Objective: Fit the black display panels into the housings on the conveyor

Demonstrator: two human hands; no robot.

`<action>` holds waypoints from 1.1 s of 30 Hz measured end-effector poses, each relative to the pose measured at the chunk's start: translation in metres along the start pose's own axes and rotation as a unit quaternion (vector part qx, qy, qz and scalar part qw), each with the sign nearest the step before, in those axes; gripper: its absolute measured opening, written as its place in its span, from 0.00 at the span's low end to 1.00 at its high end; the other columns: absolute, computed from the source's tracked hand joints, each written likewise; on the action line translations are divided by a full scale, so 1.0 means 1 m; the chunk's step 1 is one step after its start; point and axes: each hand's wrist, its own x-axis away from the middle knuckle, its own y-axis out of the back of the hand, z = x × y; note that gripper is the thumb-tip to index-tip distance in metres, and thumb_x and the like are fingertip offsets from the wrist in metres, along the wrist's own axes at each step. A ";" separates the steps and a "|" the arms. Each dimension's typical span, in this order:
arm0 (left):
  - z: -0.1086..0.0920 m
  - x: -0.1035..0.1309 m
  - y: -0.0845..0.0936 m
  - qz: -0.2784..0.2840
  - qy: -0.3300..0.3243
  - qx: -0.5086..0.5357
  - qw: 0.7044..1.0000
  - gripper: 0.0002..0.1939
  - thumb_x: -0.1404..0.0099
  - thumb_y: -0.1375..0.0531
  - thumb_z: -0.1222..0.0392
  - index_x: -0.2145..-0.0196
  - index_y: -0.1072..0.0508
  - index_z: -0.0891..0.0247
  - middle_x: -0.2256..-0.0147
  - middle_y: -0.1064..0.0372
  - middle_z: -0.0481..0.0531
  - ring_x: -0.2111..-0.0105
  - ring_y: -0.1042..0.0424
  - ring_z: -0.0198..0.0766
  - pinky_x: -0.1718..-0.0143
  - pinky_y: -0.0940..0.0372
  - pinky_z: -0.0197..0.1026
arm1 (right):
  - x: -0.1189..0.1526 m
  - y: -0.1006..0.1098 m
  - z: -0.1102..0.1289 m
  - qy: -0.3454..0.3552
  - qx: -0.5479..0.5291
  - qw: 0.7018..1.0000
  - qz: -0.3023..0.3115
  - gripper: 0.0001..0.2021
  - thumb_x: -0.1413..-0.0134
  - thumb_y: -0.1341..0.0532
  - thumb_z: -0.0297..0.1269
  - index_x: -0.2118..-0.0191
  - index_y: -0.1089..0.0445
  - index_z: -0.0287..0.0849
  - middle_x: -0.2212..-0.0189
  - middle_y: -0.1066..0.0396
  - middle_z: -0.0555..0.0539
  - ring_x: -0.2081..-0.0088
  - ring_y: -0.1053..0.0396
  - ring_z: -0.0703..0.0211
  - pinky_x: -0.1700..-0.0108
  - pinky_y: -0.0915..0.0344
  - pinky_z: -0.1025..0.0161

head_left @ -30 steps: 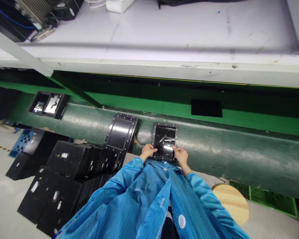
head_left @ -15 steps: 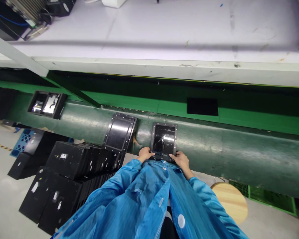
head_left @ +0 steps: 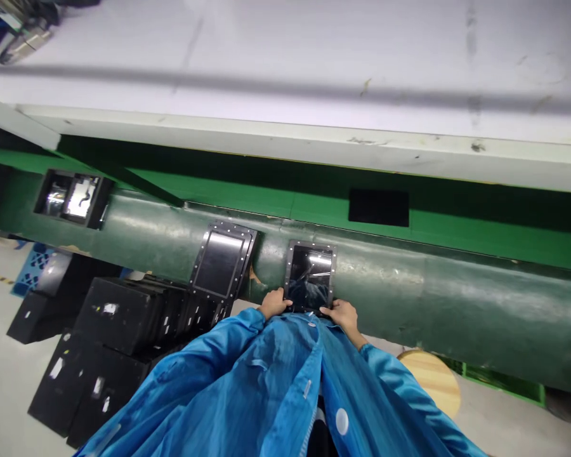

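Note:
A black rectangular frame with small silver dots along its border [head_left: 310, 274] lies in front of me on the green bench, close against my jacket. Its dark middle is glossy and mirrors the lights. My left hand [head_left: 274, 304] grips the near left corner, thumb on top. At the near right corner my right hand [head_left: 341, 314] holds on in the same way, thumb over the edge. The fingers under the frame are hidden. To the left, a similar pair of stacked black frames [head_left: 221, 263] lies slightly turned.
A white shelf [head_left: 285, 136] runs across above the bench [head_left: 457, 301]. Farther left is a black box with shiny parts [head_left: 72, 197]. Several black cases [head_left: 118, 314] are piled at lower left. A round wooden stool [head_left: 433, 381] and a green crate [head_left: 504, 383] stand at right.
My view has shifted a little, so the shelf looks closer. Both hands keep hold of the frame's near corners. The strip at its near edge, plain before, is now mostly out of sight.

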 end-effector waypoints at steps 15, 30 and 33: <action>-0.012 -0.016 0.034 0.029 -0.040 -0.105 0.993 0.28 0.48 0.24 0.40 0.56 0.22 0.58 0.51 0.21 0.62 0.45 0.23 0.59 0.44 0.33 0.48 | -0.042 0.014 -0.007 0.115 0.019 0.993 -0.003 0.22 0.56 0.24 0.55 0.59 0.23 0.47 0.62 0.19 0.44 0.57 0.22 0.43 0.58 0.31 0.57; -0.067 -0.140 0.070 -0.228 -0.239 0.175 0.928 0.18 0.40 0.27 0.59 0.51 0.18 0.61 0.58 0.27 0.53 0.60 0.27 0.38 0.49 0.30 0.43 | -0.152 0.058 0.073 0.344 -0.136 0.905 -0.211 0.25 0.40 0.38 0.54 0.45 0.26 0.41 0.46 0.25 0.35 0.46 0.29 0.41 0.40 0.33 0.41; -0.065 -0.144 0.059 -0.252 -0.215 0.210 0.920 0.19 0.40 0.27 0.60 0.50 0.17 0.60 0.55 0.28 0.54 0.61 0.27 0.38 0.49 0.30 0.43 | -0.157 0.053 0.071 0.356 -0.124 0.900 -0.220 0.25 0.38 0.40 0.53 0.44 0.28 0.41 0.46 0.26 0.33 0.42 0.32 0.39 0.37 0.37 0.39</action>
